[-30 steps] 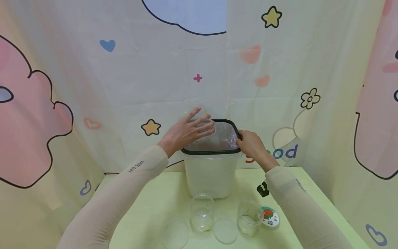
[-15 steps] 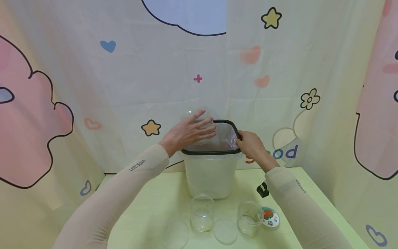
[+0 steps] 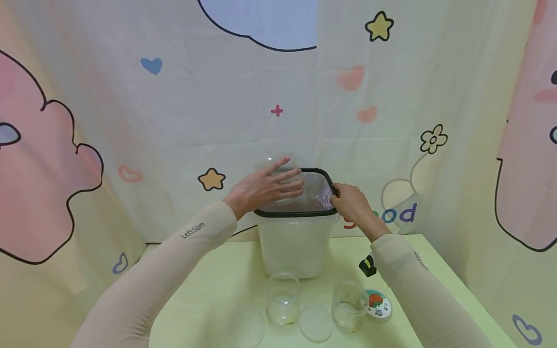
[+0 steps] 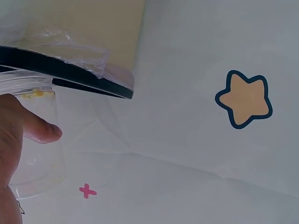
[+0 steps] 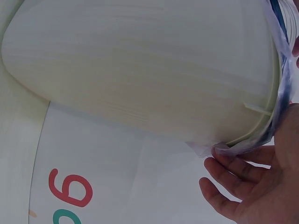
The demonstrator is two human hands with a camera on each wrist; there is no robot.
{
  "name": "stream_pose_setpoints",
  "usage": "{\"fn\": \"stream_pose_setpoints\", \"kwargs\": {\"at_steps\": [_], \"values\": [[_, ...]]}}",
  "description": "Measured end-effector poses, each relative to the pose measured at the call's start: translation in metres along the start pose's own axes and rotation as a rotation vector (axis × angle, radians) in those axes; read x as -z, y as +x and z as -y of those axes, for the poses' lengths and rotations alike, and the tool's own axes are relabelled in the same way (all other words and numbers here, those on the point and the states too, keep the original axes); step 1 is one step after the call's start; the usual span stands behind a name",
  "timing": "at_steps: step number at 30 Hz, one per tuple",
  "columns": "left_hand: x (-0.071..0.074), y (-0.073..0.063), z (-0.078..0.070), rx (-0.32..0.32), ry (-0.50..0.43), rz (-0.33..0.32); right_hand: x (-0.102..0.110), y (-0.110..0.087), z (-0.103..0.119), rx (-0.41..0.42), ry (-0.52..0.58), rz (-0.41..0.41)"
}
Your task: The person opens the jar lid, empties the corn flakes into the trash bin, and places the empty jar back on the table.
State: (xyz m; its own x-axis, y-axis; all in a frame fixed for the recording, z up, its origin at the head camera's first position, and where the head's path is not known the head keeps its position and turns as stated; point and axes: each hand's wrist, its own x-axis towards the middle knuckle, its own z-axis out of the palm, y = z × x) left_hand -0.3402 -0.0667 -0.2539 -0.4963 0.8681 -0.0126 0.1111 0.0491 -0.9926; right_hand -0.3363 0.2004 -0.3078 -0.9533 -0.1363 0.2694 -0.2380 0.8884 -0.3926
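Observation:
My left hand [image 3: 265, 186] holds a clear plastic jar over the bin's opening. In the left wrist view the thumb lies along the jar [image 4: 39, 161], whose threaded mouth points into the bin; yellow residue clings near the threads. Its far side is hidden by the hand. The white bin [image 3: 296, 246] has a black rim [image 3: 296, 213] and a clear plastic liner [image 3: 322, 186]. At the bin's right side, my right hand [image 3: 350, 198] grips the rim, its fingers [image 5: 233, 179] bent at the liner's edge in the right wrist view.
Two clear jars, a middle one [image 3: 283, 302] and a right one [image 3: 349, 309], stand in front of the bin. Clear lids lie left [image 3: 245, 328] and between [image 3: 315, 323]. A printed strawberry lid [image 3: 379, 304] and small black object [image 3: 368, 266] sit rightward. A patterned curtain [image 3: 196, 111] hangs behind.
My left hand has shifted slightly right, and the jar's visible end has lowered a little over the bin. The right hand keeps its grip on the rim.

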Motion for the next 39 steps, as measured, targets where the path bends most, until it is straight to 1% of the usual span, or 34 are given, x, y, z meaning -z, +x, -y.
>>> {"fn": "stream_pose_setpoints", "kwargs": {"at_steps": [7, 12, 18, 21, 23, 25, 29, 32, 35, 39], "values": [[0.000, 0.000, -0.001, 0.000, 0.001, -0.007, 0.000, -0.001, 0.001, 0.001, -0.003, -0.002], [-0.001, 0.000, 0.001, -0.001, -0.011, -0.015, 0.000, 0.000, 0.001, -0.003, -0.004, -0.001], [0.001, -0.005, 0.012, 0.029, -0.041, 0.004, 0.000, -0.001, 0.000, -0.006, 0.001, 0.007], [0.002, -0.006, 0.019, 0.058, -0.036, 0.009, 0.000, 0.000, 0.000, -0.003, 0.003, 0.007], [0.002, -0.006, 0.021, 0.070, -0.033, 0.007, 0.000, 0.000, 0.000, -0.001, 0.006, 0.007], [0.002, -0.004, 0.019, 0.065, -0.025, 0.004, 0.000, 0.000, 0.001, 0.001, 0.003, 0.005], [0.002, -0.002, 0.009, 0.014, -0.030, -0.005, 0.001, 0.000, 0.002, 0.000, 0.003, 0.005], [0.002, -0.001, 0.002, -0.008, -0.037, 0.002, 0.001, 0.000, 0.002, 0.001, 0.000, 0.007], [0.002, -0.003, 0.002, 0.006, -0.031, 0.014, 0.000, 0.001, 0.002, 0.006, -0.004, 0.008], [0.002, -0.007, 0.011, 0.049, -0.040, 0.013, 0.001, 0.000, 0.001, 0.007, -0.004, 0.000]]}}
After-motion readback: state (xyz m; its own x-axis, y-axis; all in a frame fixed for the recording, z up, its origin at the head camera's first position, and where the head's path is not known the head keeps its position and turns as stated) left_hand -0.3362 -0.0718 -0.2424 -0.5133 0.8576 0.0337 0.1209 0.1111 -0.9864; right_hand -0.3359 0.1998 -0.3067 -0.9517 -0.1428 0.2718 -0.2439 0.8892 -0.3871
